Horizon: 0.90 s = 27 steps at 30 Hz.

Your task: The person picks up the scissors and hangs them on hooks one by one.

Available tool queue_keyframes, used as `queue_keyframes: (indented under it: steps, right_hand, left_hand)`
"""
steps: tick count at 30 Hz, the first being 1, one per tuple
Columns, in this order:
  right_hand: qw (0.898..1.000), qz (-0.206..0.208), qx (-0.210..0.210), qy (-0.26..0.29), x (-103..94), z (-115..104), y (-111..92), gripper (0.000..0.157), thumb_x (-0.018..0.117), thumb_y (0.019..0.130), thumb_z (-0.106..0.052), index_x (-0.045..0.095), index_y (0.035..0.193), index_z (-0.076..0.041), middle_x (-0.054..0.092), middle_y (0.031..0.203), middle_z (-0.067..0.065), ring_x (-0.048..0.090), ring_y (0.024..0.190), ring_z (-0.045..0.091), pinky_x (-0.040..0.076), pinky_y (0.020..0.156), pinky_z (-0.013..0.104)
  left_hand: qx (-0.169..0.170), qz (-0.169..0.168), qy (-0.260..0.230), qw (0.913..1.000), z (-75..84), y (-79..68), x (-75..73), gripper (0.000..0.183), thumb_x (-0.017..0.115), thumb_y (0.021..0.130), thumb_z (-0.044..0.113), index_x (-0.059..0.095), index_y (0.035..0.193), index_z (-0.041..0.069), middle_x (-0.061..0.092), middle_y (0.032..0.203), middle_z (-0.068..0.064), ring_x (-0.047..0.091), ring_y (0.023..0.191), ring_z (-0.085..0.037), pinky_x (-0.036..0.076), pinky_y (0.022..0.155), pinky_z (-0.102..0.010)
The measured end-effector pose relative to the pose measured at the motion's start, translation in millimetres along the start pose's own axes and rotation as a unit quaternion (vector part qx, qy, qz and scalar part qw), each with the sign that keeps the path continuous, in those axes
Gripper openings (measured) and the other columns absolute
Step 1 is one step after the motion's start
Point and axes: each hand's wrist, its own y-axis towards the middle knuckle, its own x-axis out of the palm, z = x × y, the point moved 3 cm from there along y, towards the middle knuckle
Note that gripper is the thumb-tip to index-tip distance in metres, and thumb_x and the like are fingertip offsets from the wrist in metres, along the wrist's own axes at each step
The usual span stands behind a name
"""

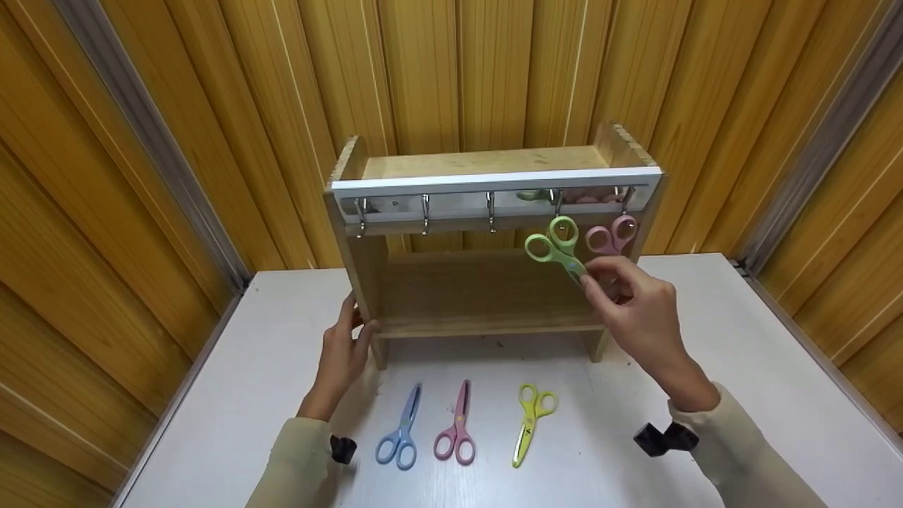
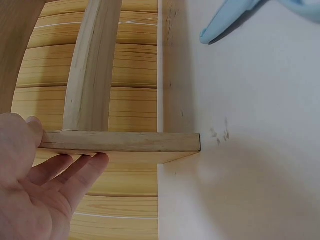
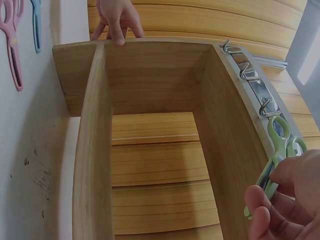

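My right hand [image 1: 645,314] pinches green-handled scissors [image 1: 567,255] by the blade part, with the finger loops pointing up. One loop overlaps the fourth hook [image 1: 556,201] of the metal hook rail [image 1: 458,206]; in the right wrist view that loop of the scissors [image 3: 281,152] is right at the hook's tip. Pink scissors [image 1: 612,247] hang on the rightmost hook, partly hidden behind my right fingers. My left hand [image 1: 338,360] grips the left side panel of the wooden shelf [image 1: 363,282]; the left wrist view shows thumb and fingers on either side of that panel [image 2: 125,142].
On the white table [image 1: 282,324] before the shelf lie blue scissors [image 1: 405,423], pink scissors [image 1: 460,422] and yellow scissors [image 1: 528,427]. Three hooks left of the green scissors carry nothing. Wood-look panels [image 1: 458,70] stand close behind the shelf and along both sides.
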Motion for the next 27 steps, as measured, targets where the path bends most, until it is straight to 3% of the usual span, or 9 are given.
queue_keyframes:
  steps: [6, 15, 27]
  right_hand:
    - [0.999, 0.006, 0.030, 0.017, 9.8, 0.8, 2.6, 0.014, 0.078, 0.090, -0.002, 0.074, 0.103, -0.006, 0.072, 0.080, -0.002, 0.059, 0.053, 0.006, 0.042, 0.048, 0.011]
    - [0.998, 0.018, 0.061, 0.024, 21.1, 4.7, -0.9, 0.015, 0.078, 0.090, -0.002, 0.075, 0.103, -0.005, 0.074, 0.084, 0.000, 0.064, 0.061, 0.009, 0.046, 0.053, 0.009]
    - [0.997, 0.022, 0.069, 0.020, 26.5, 8.2, -6.3, 0.011, 0.079, 0.091, -0.005, 0.075, 0.101, -0.005, 0.074, 0.083, 0.000, 0.063, 0.063, 0.010, 0.045, 0.054, 0.010]
  left_hand:
    - [0.006, 0.005, 0.002, 1.0000, 0.6, -1.8, -0.5, 0.065, 0.062, 0.104, 0.009, 0.030, 0.160, 0.012, 0.057, 0.145, -0.023, 0.065, 0.121, -0.039, 0.060, 0.089, -0.051]
    - [0.000, -0.001, 0.004, 1.0000, -0.7, -1.5, -0.2, 0.064, 0.060, 0.104, 0.008, 0.029, 0.160, 0.013, 0.055, 0.147, -0.022, 0.064, 0.122, -0.038, 0.059, 0.091, -0.051]
    - [0.009, -0.001, -0.003, 1.0000, 0.7, -1.1, -1.3, 0.064, 0.060, 0.104, 0.008, 0.030, 0.160, 0.013, 0.055, 0.146, -0.024, 0.064, 0.122, -0.039, 0.059, 0.091, -0.051]
